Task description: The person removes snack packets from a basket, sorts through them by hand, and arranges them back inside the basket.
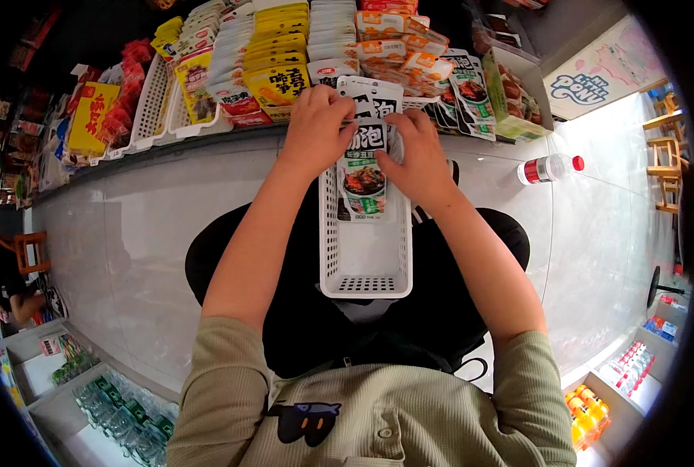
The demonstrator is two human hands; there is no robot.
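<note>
A long white plastic basket (330, 257) lies between my knees, its near half showing bare floor. Over its far half is a black, white and green snack packet (364, 183) with a picture of a food bowl. My left hand (316, 128) pinches the packet's upper left edge. On its upper right side, the fingers and thumb of my right hand (421, 156) are closed. Another packet of the same kind (374, 92) shows just behind it, partly covered.
Rows of yellow packets (277, 82) and orange packets (405, 54) fill the shelf ahead. More black-and-green packets (467, 93) lie at its right. A bottle with a red cap (549, 169) lies on the tiled floor. Boxes of green-labelled bottles (125, 416) and orange bottles (587, 412) stand behind me.
</note>
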